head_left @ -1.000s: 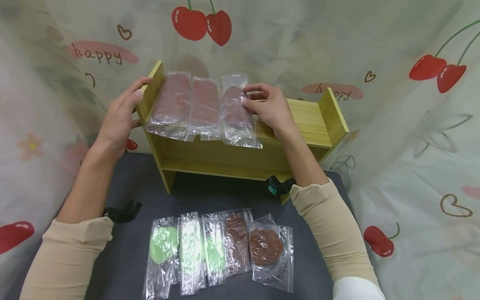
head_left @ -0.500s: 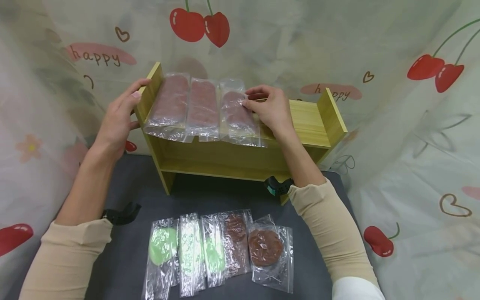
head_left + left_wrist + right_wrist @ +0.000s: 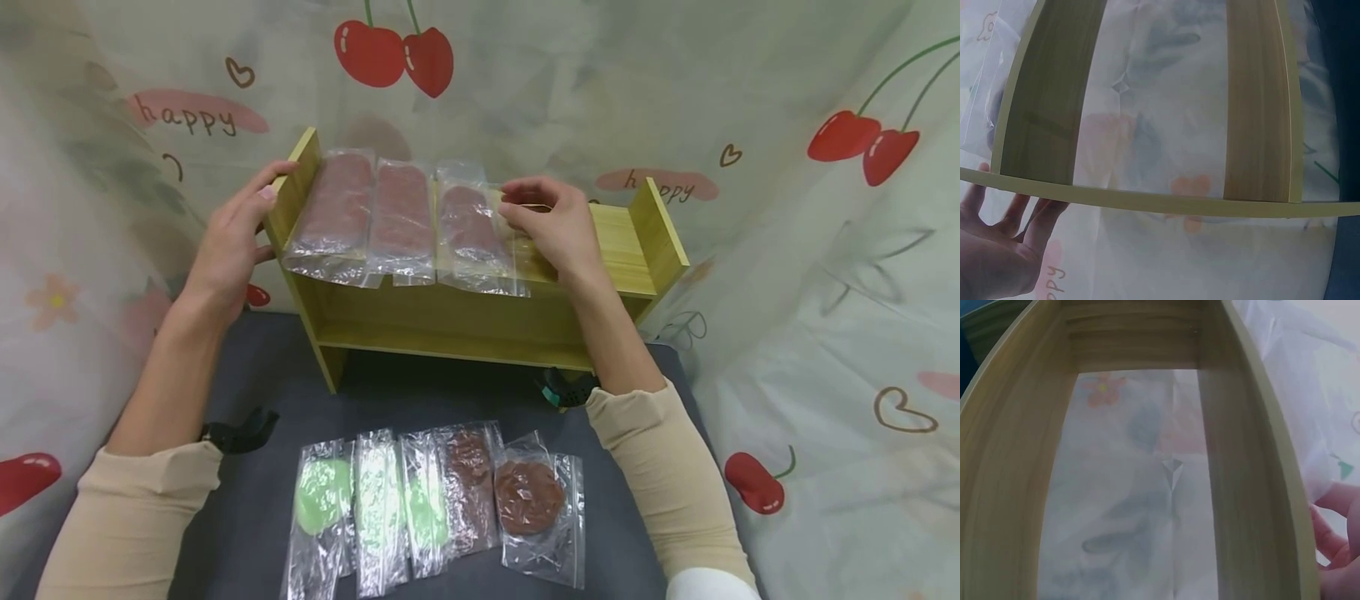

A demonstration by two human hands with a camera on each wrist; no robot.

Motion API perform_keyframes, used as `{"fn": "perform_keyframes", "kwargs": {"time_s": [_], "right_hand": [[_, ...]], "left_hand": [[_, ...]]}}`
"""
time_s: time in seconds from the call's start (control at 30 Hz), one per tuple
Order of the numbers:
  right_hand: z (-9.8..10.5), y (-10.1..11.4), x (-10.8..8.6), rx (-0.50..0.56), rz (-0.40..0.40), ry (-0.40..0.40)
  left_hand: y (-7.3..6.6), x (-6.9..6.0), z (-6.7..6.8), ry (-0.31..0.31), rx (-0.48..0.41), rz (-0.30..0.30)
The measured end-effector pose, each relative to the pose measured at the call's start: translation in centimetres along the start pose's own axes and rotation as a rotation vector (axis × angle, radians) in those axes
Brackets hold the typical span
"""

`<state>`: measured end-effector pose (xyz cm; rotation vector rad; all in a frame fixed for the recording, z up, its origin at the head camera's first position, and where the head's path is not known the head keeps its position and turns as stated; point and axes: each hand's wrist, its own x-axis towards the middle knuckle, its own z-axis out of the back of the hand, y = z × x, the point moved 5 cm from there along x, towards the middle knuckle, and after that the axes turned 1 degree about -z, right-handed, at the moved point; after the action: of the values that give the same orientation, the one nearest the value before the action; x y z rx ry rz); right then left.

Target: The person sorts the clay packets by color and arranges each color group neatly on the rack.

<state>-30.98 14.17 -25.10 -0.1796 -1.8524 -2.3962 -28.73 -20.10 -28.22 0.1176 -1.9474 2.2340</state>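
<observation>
My left hand (image 3: 232, 229) grips the left side panel (image 3: 291, 196) of a small wooden shelf (image 3: 450, 312); its fingertips touch that panel in the left wrist view. Three clear zip bags with flat reddish-pink slabs lie side by side on the top board: a left bag (image 3: 341, 200), a middle bag (image 3: 402, 208) and a right bag (image 3: 468, 221). Their lower ends overhang the front edge. Just right of the right bag is my right hand (image 3: 558, 221), thumb and fingers loosely bent and parted, holding nothing. In the right wrist view that hand is mostly cut off.
On the dark table (image 3: 247, 358) in front lie several zip bags in a row. Some hold green pieces, like the green bag (image 3: 322, 496); others hold brown ones, like the round brown piece (image 3: 528, 497). A printed curtain (image 3: 525, 92) hangs behind and at both sides.
My right hand has let go of the right bag and drawn back slightly to the right. That bag now lies flatter on the top board. The left hand stays at the side panel.
</observation>
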Motion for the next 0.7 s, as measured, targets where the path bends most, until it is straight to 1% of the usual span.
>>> {"fn": "perform_keyframes", "kwargs": {"time_s": [0.1, 0.17, 0.27, 0.43, 0.53, 0.7], "right_hand": [[0.4, -0.1, -0.7, 0.036, 0.014, 0.016], [0.7, -0.3, -1.1, 0.066, 0.026, 0.032], [1.2, -0.4, -1.8, 0.098, 0.045, 0.049], [2.1, -0.4, -3.3, 0.13, 0.07, 0.05], [2.6, -0.4, -4.3, 0.169, 0.089, 0.059], [3.3, -0.5, -5.8, 0.245, 0.115, 0.102]], "left_hand": [[0.0, 0.0, 0.0, 0.0, -0.023, 0.002], [0.0, -0.1, 0.0, 0.001, -0.022, 0.004], [0.0, -0.1, 0.0, -0.004, -0.007, 0.005], [0.0, -0.1, -0.1, -0.006, 0.016, -0.001], [0.0, -0.1, -0.2, 0.001, -0.004, -0.004], [-0.1, -0.1, -0.2, 0.007, -0.041, -0.011]]}}
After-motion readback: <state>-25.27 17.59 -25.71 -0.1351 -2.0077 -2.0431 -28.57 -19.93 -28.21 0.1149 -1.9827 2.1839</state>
